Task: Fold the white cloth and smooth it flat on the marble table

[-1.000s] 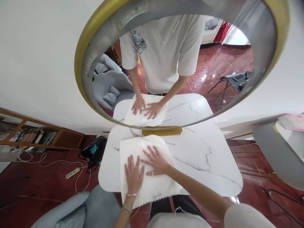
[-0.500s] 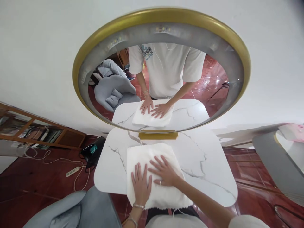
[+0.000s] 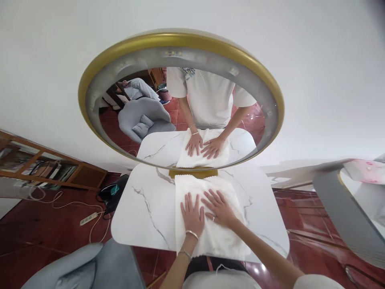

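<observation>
A white cloth (image 3: pixel 221 241) lies spread on the white marbled tabletop (image 3: pixel 135 216), its near edge reaching the table's front edge. My left hand (image 3: pixel 192 215) rests flat on the left part of the cloth, fingers stretched out and pointing away from me. Bracelets circle that wrist. My right hand (image 3: pixel 221 209) lies palm down beside it, fingers spread towards the upper left, with a ring on one finger. The two hands are close together. Both appear again in the round mirror (image 3: pixel 184 116) behind the cloth.
The gold-framed mirror stands on a gold base (image 3: pixel 192 173) at the table's back, by the wall. A grey chair (image 3: pixel 114 265) is at the lower left. Farther left are a power strip (image 3: pixel 89 218), a black bag (image 3: pixel 112 194) and a wooden shelf (image 3: pixel 54 160). Another table (image 3: pixel 345 208) stands right.
Both hands and the cloth under them have moved to the right and a little away from me across the tabletop. The mirror appears lower and further left in view.
</observation>
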A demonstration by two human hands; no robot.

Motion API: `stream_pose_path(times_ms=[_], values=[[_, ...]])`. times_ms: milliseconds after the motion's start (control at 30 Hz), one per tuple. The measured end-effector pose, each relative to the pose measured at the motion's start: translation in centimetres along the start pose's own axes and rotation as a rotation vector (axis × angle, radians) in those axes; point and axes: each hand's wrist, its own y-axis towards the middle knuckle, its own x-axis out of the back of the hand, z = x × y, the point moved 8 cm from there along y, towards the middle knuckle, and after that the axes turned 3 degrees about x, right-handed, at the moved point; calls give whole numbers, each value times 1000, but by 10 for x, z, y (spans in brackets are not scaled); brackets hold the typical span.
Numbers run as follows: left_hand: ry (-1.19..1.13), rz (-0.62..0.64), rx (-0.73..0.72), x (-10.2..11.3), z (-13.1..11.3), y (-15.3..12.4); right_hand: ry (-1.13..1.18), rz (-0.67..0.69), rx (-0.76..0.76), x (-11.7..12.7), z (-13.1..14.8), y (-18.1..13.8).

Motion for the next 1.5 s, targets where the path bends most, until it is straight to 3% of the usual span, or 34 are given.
stream_pose_path(times_ms=[200,333,433,567,733,933,1100,1267,1367,1500], values=[[-2,45,-133,-7,-32,-55,-98,-74,-50,12,30,-76],[2,28,-153,-7,-44,-63,-68,-45,-27,16,27,-87],[1,33,-229,-13,-57,-43,-45,-38,-29,18,0,-71],[-60,59,-334,-26,-84,10,-58,-79,-124,27,-60,-37],[-108,41,-269,-37,-108,78,-73,-64,-82,38,-116,1],[-39,10,-176,-46,-128,115,-85,-38,-100,48,-160,18],[20,72,-171,-57,-159,140,-138,-56,-206,60,-196,6],[-3,191,-324,-73,-202,163,-207,-94,-397,72,-228,-29],[-14,217,-414,-79,-218,160,-235,-113,-480,76,-229,-54],[-34,168,-484,-74,-225,130,-266,-116,-518,76,-206,-88]])
